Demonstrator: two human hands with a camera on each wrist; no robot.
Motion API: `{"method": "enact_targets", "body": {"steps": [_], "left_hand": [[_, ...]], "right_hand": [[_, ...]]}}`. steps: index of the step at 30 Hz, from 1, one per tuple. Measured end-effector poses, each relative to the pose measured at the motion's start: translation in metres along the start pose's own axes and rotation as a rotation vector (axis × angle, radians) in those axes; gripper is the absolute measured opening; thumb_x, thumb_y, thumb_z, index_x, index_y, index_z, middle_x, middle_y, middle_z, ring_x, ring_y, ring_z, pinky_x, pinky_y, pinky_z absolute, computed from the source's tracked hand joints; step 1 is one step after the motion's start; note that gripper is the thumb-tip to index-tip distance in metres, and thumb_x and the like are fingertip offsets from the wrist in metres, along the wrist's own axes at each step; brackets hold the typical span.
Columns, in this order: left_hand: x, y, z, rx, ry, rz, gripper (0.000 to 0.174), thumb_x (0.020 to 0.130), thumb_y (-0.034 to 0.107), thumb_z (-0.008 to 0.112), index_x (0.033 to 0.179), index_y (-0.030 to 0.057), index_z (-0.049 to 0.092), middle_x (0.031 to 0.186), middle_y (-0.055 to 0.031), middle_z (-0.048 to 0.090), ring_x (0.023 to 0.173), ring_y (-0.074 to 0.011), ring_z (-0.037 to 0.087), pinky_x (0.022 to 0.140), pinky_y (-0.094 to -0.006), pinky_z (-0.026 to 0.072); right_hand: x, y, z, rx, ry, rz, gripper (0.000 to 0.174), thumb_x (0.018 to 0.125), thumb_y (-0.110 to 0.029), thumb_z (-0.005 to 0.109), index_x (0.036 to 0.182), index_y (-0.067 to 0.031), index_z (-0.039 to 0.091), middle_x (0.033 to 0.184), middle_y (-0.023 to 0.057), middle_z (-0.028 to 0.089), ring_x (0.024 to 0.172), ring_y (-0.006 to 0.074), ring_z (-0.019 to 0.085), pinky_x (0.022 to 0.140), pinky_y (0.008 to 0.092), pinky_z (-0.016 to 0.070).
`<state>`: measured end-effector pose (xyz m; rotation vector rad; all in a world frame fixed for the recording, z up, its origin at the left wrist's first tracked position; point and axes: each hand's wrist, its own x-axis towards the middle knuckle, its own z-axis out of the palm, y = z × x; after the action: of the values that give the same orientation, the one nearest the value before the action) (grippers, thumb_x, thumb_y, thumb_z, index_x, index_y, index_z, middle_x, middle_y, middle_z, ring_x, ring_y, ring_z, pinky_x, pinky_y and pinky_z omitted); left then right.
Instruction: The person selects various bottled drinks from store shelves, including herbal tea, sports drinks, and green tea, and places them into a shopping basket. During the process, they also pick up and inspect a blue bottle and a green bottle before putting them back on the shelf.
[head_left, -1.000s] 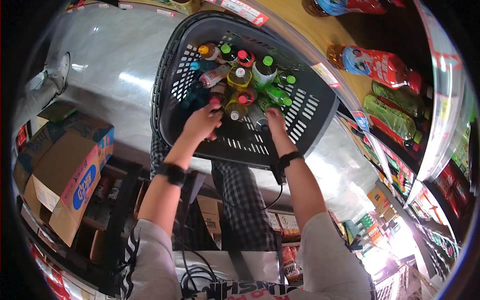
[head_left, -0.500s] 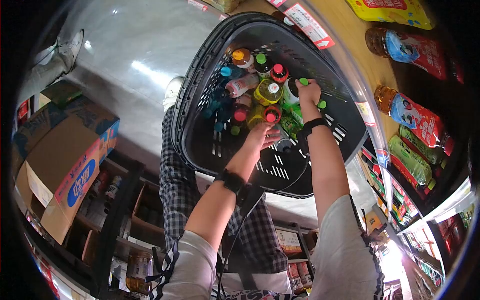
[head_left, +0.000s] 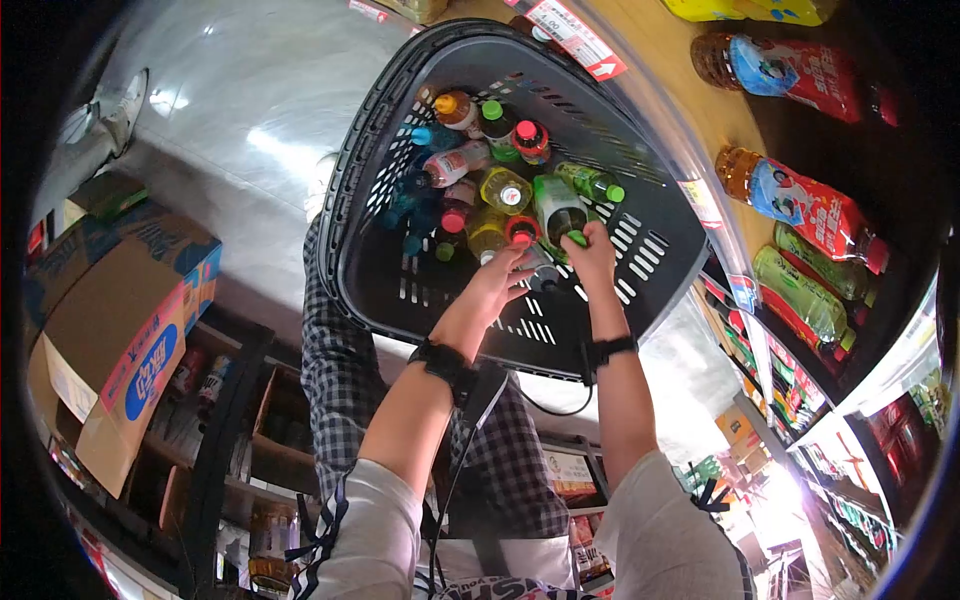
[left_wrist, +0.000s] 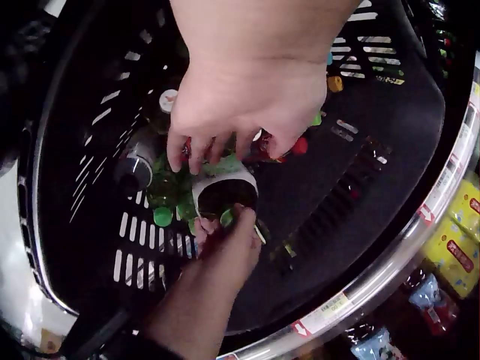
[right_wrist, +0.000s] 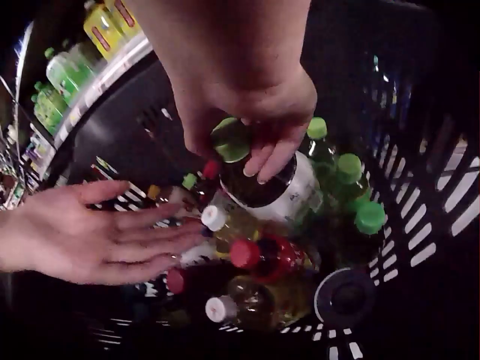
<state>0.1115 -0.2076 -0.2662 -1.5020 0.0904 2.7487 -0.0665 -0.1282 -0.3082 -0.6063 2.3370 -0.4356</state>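
Note:
A dark basket [head_left: 640, 150] holds several drink bottles. In the head view my right hand [head_left: 594, 255] grips the green-capped neck of a dark bottle with a white label [head_left: 555, 195], which leans with its cap toward me. The right wrist view shows the thumb and fingers round the neck, beside the green cap [right_wrist: 231, 140]. My left hand [head_left: 492, 285] hovers over the bottles with its fingers extended and holds nothing. Close to its fingertips is a red-capped bottle [right_wrist: 274, 256]. A yellow bottle with a white cap [head_left: 502, 190] stands beside the white-labelled bottle.
Store shelves [head_left: 680, 80] with red-labelled tea bottles [head_left: 815, 212] line the right side, close against the basket. An open cardboard box [head_left: 110, 330] is at the left. A black cable [head_left: 550, 408] hangs below the basket.
My right hand has taken the green-capped bottle by its neck and tipped it toward me. My left hand has moved right, from the pink-capped bottle to beside the red cap.

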Motion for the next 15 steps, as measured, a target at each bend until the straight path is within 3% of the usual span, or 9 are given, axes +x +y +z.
{"method": "enact_targets", "body": {"steps": [1, 4, 5, 8, 9, 10, 12, 14, 15], "left_hand": [[0.008, -0.008, -0.003, -0.034, -0.074, 0.009, 0.045, 0.086, 0.041, 0.041, 0.125, 0.0178, 0.037, 0.127, -0.004, 0.037, 0.113, -0.0216, 0.038, 0.094, -0.0427, 0.0287], [0.012, -0.013, 0.014, -0.15, -0.038, -0.069, 0.054, 0.083, 0.047, 0.044, 0.128, 0.0192, 0.031, 0.129, -0.0035, 0.033, 0.114, -0.0232, 0.037, 0.095, -0.0492, 0.0254], [0.012, -0.014, 0.017, -0.177, -0.106, -0.063, 0.06, 0.082, 0.051, 0.045, 0.129, 0.0181, 0.027, 0.132, -0.0044, 0.028, 0.116, -0.0248, 0.035, 0.095, -0.0558, 0.0229], [-0.014, 0.008, 0.041, -0.264, -0.097, -0.191, 0.058, 0.083, 0.05, 0.043, 0.129, 0.0177, 0.027, 0.132, -0.0068, 0.026, 0.118, -0.0256, 0.034, 0.094, -0.0583, 0.0225], [-0.024, 0.012, 0.044, -0.324, -0.086, -0.177, 0.053, 0.086, 0.048, 0.039, 0.125, 0.0133, 0.033, 0.128, -0.0095, 0.034, 0.112, -0.0277, 0.042, 0.09, -0.0598, 0.0289], [-0.025, 0.01, 0.038, -0.433, -0.151, -0.23, 0.048, 0.088, 0.045, 0.035, 0.119, 0.0093, 0.041, 0.115, -0.0103, 0.048, 0.1, -0.0279, 0.052, 0.086, -0.0551, 0.038], [-0.035, 0.009, 0.034, -0.561, -0.215, -0.223, 0.043, 0.088, 0.041, 0.034, 0.112, 0.0069, 0.047, 0.101, -0.0091, 0.056, 0.091, -0.0266, 0.057, 0.082, -0.0473, 0.045], [-0.07, 0.03, 0.04, -0.551, -0.262, -0.135, 0.038, 0.088, 0.036, 0.035, 0.113, 0.0085, 0.045, 0.101, -0.0092, 0.056, 0.093, -0.0243, 0.057, 0.08, -0.0418, 0.0477], [-0.079, 0.034, 0.039, -0.419, -0.101, -0.089, 0.037, 0.088, 0.033, 0.037, 0.115, 0.0092, 0.044, 0.103, -0.0085, 0.056, 0.093, -0.0228, 0.057, 0.076, -0.0401, 0.0499]], "right_hand": [[-0.02, -0.024, -0.019, -0.037, -0.016, 0.025, 0.039, 0.06, -0.026, 0.068, 0.082, -0.0045, 0.044, 0.07, 0.0097, 0.052, 0.065, 0.022, 0.054, 0.059, 0.0332, 0.0422], [-0.062, -0.047, -0.049, 0.071, -0.043, 0.037, 0.035, 0.062, -0.017, 0.068, 0.081, -0.0048, 0.042, 0.067, 0.0065, 0.05, 0.063, 0.0134, 0.052, 0.055, 0.0282, 0.0408], [-0.076, -0.056, -0.058, 0.199, -0.023, 0.065, 0.034, 0.062, -0.014, 0.068, 0.081, -0.0049, 0.042, 0.067, 0.0054, 0.05, 0.062, 0.0118, 0.05, 0.054, 0.0269, 0.0401], [-0.113, -0.081, -0.078, 0.458, 0.021, 0.073, 0.032, 0.063, -0.006, 0.067, 0.082, -0.0052, 0.042, 0.065, 0.0029, 0.049, 0.06, 0.0084, 0.046, 0.052, 0.0237, 0.0384], [-0.125, -0.087, -0.081, 0.462, 0.032, 0.036, 0.031, 0.063, -0.004, 0.067, 0.082, -0.0053, 0.042, 0.065, 0.0023, 0.049, 0.06, 0.0083, 0.045, 0.052, 0.023, 0.0383], [-0.14, -0.11, -0.082, 0.426, 0.057, 0.048, 0.032, 0.062, -0.006, 0.068, 0.082, -0.0051, 0.043, 0.065, 0.0019, 0.048, 0.06, 0.0069, 0.044, 0.052, 0.0231, 0.038], [-0.163, -0.139, -0.085, 0.272, 0.091, -0.046, 0.031, 0.06, -0.008, 0.069, 0.081, -0.0046, 0.046, 0.066, 0.0008, 0.049, 0.062, 0.0079, 0.046, 0.055, 0.023, 0.04], [-0.181, -0.184, -0.09, 0.326, 0.092, 0.013, 0.03, 0.061, -0.007, 0.067, 0.084, -0.0031, 0.047, 0.07, 0.003, 0.051, 0.065, 0.0086, 0.049, 0.058, 0.0231, 0.0415], [-0.189, -0.204, -0.09, 0.265, 0.087, -0.062, 0.03, 0.063, -0.001, 0.066, 0.084, -0.0036, 0.045, 0.069, 0.0014, 0.048, 0.063, 0.0071, 0.047, 0.055, 0.0205, 0.0386]]}}
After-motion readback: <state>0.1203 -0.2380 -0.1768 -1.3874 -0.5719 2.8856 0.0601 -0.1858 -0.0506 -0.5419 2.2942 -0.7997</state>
